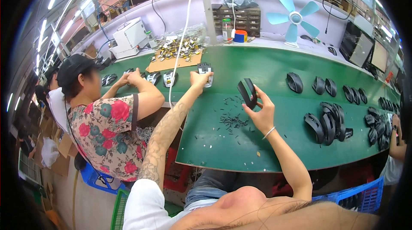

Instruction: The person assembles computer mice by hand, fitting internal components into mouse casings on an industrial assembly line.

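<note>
My right hand (262, 112) pinches a curved black mouse shell (246, 92) by its edge, held up above the green table (214, 152). Stretched out ahead, my left hand (200, 79) grips an opened computer mouse base (205, 67) with light parts showing inside. Small black strips (234, 121) are scattered on the table between and below my hands. On the right, a pile of black mouse shells (330, 122) lies heaped, and a single shell (294, 82) stands farther back.
A co-worker in a flowered shirt (109, 131) works close on my left, beside more mouse bases (169, 79). A white cable (184, 36) hangs down left of my left hand. Cardboard with small metallic parts (176, 54), a blue fan (294, 18) and drawers (238, 17) stand at the back.
</note>
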A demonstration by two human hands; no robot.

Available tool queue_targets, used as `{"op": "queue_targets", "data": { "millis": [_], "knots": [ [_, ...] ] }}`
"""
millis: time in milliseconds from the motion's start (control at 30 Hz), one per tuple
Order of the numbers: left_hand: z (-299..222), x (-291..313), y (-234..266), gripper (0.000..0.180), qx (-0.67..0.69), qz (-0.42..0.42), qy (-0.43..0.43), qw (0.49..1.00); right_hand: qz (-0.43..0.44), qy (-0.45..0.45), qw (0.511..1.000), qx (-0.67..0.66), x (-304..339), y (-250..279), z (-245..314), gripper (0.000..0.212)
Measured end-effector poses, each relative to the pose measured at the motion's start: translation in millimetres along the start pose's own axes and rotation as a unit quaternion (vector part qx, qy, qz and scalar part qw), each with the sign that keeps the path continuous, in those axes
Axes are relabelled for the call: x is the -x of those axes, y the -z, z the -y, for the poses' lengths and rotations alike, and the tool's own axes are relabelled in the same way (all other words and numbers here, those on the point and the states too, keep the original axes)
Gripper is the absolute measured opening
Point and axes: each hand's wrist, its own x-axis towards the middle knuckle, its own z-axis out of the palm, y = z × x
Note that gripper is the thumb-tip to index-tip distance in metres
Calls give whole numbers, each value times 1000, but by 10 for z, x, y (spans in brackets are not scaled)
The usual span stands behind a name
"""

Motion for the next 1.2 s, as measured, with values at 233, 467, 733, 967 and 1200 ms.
{"op": "queue_targets", "data": {
  "millis": [233, 467, 733, 967, 1200],
  "knots": [
    [-233, 1292, 97, 30, 565, 403, 213, 688, -4, -43, 988, -147, 78, -33, 87, 60],
    [-167, 1484, 221, 39, 575, 418, 128, 692, 26, -102, 969, -225, 93, -116, -2, 56],
    [-107, 1415, 251, 41, 578, 429, 153, 677, 44, -115, 958, -258, 64, -166, 17, 55],
    [-176, 1391, 333, 41, 572, 478, 119, 656, 48, -125, 953, -272, 41, -143, 45, 55],
    [-231, 1471, 357, 40, 502, 423, 73, 751, 63, -137, 953, -263, 14, -147, 112, 55]
  ]
}}
